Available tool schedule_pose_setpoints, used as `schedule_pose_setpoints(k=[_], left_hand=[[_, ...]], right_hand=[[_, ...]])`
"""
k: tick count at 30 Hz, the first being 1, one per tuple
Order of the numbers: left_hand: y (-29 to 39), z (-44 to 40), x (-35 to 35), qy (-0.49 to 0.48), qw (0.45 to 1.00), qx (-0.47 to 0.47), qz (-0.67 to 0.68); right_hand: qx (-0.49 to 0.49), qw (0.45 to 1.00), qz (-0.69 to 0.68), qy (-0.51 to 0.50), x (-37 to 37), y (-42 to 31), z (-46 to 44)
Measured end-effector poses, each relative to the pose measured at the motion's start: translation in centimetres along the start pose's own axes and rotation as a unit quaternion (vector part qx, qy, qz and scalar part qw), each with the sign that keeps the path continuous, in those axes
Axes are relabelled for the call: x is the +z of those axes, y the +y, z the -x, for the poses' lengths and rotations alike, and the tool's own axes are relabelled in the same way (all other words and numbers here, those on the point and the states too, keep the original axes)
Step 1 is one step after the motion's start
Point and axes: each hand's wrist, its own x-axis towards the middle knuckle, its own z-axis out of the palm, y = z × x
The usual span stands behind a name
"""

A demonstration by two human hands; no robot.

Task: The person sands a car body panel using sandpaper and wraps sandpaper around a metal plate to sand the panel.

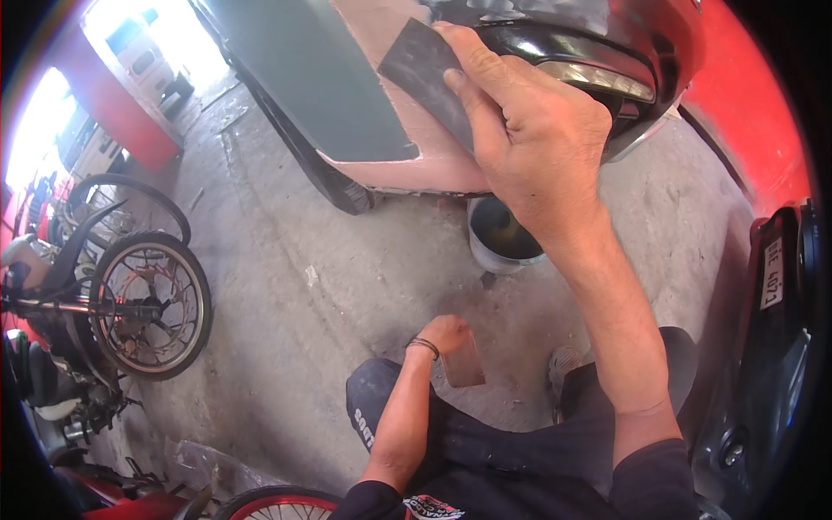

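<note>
My right hand (542, 121) is raised against the vehicle's corner, with thumb and fingers closed on a dark grey sheet of sandpaper (425, 74). The sheet lies over the pink filler (381, 43) on the body panel, beside a grey primed area (334, 95). Lower down, near my knees, my left hand (444, 334) is closed on a flat, brownish rectangular piece (464, 362); its exact kind is unclear. A dark bracelet circles that wrist. Below the panel stands a bucket (494, 256) with dark liquid inside, partly hidden by my right arm.
Motorcycle parts and a wheel (150, 305) stand at left. A red-rimmed wheel (282, 507) is at the bottom edge. A black vehicle part with a number plate (770, 275) stands at right. The vehicle's lamp (598, 78) is beside my right hand, above the concrete floor (286, 260).
</note>
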Motion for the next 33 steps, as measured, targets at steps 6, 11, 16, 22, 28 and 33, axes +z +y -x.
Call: schedule_pose_setpoints(k=[6,11,16,22,28,33], left_hand=[[0.9,0.5,-0.2,0.010,1.000,-0.007,-0.008],[1.1,0.6,0.3,0.007,1.000,-0.009,-0.014],[2.0,1.7,-0.2,0.013,1.000,-0.011,-0.017],[2.1,3.1,-0.7,0.024,1.000,0.001,-0.009],[2.3,3.5,-0.6,0.065,0.998,-0.001,-0.025],[1.8,3.2,-0.7,0.058,0.998,0.019,-0.029]], right_hand=[[-0.002,1.000,0.009,-0.009,-0.3,-0.1,-0.6],[0.018,1.000,-0.010,-0.013,-0.5,-0.3,-1.0],[-0.024,0.993,0.041,-0.104,-1.3,-0.2,-0.7],[0.061,0.995,-0.073,-0.005,-1.2,-1.3,-0.9],[0.065,0.970,0.019,-0.232,-3.8,-1.1,-1.4],[0.150,0.965,-0.138,-0.167,-4.6,-1.0,-1.3]])
